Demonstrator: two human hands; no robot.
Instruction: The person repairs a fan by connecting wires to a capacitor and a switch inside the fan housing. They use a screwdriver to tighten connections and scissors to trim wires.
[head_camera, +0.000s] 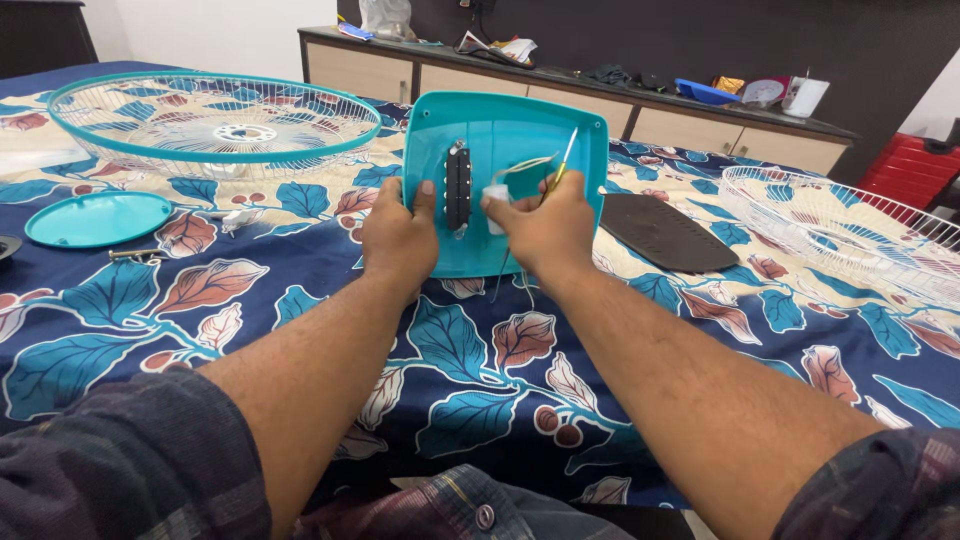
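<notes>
A teal plastic fan base cover (500, 135) stands tilted up on the bed, its inner side facing me. A black switch block (458, 187) is fixed to it. My left hand (400, 238) grips the cover's left edge, thumb beside the switch block. My right hand (543, 230) holds a thin screwdriver (562, 163) with a yellow handle and pinches a small white part (496, 195) joined to white wires on the cover.
A teal-rimmed wire fan grille (215, 122) lies at the far left and a white wire grille (850, 230) at the right. A teal round cap (97, 218), a black flat plate (665, 233) and a small screw lie on the floral bedsheet. A cluttered sideboard stands behind.
</notes>
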